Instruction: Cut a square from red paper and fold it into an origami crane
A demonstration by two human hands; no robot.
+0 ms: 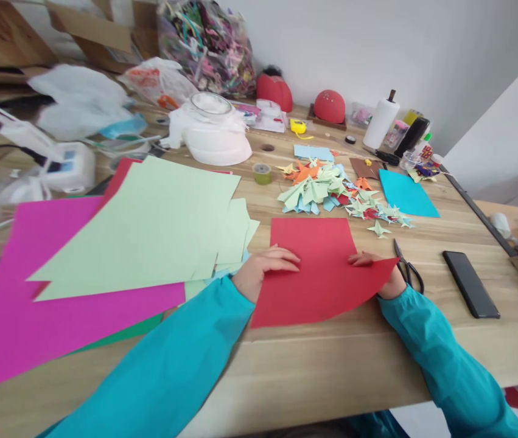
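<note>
A sheet of red paper (313, 292) lies in front of me, its right corner raised off the table and curving over. My left hand (265, 271) rests on the sheet's left side with fingers stretched out flat. At the raised corner, my right hand (389, 283) grips the red paper; the flap hides part of the palm, and fingertips show beyond its edge. Black-handled scissors (408, 267) lie just past my right hand. Folded paper stars and other small folded shapes (322, 185) are heaped beyond the sheet.
Large light green sheets (149, 225) overlap a magenta sheet (76, 322) on the left. A turquoise square (409, 193) and a black phone (470, 284) lie to the right. A tape roll (262, 174), white glue gun-like bottle-free clutter, bags and red pincushions (329, 106) line the back.
</note>
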